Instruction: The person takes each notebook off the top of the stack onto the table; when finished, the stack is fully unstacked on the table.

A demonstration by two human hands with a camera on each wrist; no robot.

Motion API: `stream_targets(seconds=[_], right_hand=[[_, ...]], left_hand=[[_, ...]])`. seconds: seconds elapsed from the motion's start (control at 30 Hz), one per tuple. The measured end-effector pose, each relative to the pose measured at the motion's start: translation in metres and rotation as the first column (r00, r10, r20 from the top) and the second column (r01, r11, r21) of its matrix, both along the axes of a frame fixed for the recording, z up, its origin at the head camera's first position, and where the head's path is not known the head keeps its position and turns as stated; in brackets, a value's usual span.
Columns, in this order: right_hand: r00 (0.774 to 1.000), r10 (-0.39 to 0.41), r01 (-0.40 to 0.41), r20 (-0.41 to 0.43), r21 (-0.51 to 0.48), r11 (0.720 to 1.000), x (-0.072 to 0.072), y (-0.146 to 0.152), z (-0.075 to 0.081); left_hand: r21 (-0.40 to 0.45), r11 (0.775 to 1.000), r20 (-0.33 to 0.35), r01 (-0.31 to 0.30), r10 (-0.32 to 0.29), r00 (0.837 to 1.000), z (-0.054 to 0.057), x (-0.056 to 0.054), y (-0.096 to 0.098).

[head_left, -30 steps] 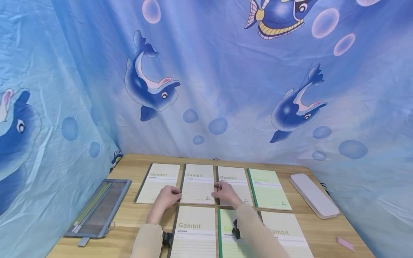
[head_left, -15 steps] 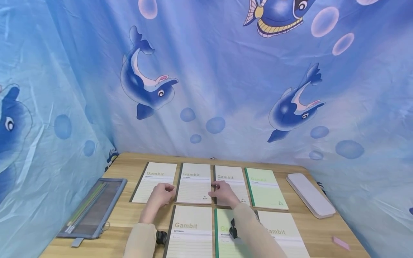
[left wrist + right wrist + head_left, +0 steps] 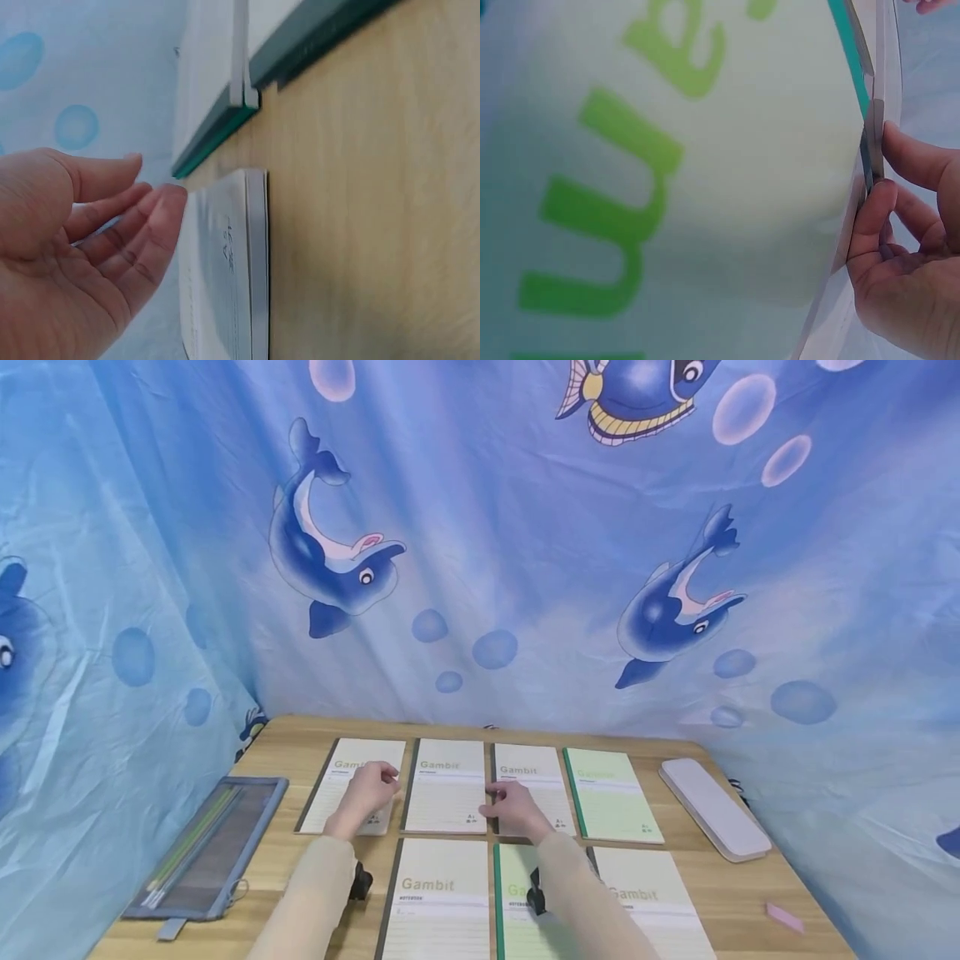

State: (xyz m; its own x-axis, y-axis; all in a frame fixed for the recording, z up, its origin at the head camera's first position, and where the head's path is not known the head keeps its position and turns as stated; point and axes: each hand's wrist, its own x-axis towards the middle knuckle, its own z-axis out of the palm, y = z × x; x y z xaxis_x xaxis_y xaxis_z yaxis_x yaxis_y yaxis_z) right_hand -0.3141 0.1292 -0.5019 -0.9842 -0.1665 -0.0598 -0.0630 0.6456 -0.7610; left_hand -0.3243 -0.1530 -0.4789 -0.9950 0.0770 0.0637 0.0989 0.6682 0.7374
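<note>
Two rows of Gambit notebooks lie flat on the wooden table. My left hand [image 3: 366,795] hovers over the leftmost back-row notebook [image 3: 318,797]; in the left wrist view its relaxed fingers [image 3: 154,240] hold nothing. Right of it lies a white dark-spined notebook [image 3: 446,793]. At that notebook's right edge, my right hand [image 3: 516,810] touches with thumb and fingertips, partly covering the third white notebook [image 3: 534,757]. In the right wrist view, the thumb and fingertips [image 3: 874,206] meet the notebook edges without a visible grip. A green notebook [image 3: 611,793] ends the row.
In front lie a white notebook [image 3: 435,935], a green notebook [image 3: 506,860] under my right forearm, and another white one [image 3: 660,906]. A mesh pencil pouch [image 3: 210,852] is at left; a pale case [image 3: 712,810] and pink eraser [image 3: 784,918] are at right.
My left hand has left the second notebook's left edge and moved left and up over the first. My right hand stays at the second notebook's right edge. The view has shifted slightly.
</note>
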Motion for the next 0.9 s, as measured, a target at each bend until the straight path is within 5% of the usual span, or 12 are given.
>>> stream_targets(seconds=[0.37, 0.9], right_hand=[[1.0, -0.027, 0.027, 0.005, 0.005, 1.0, 0.001, -0.001, 0.001], [0.999, -0.046, 0.046, -0.016, -0.025, 0.999, 0.003, -0.004, -0.001]], left_hand=[[-0.008, 0.999, 0.034, 0.041, -0.041, 0.999, -0.008, -0.02, 0.012], [-0.053, 0.999, 0.034, -0.002, 0.004, 0.999, -0.014, -0.02, 0.023]])
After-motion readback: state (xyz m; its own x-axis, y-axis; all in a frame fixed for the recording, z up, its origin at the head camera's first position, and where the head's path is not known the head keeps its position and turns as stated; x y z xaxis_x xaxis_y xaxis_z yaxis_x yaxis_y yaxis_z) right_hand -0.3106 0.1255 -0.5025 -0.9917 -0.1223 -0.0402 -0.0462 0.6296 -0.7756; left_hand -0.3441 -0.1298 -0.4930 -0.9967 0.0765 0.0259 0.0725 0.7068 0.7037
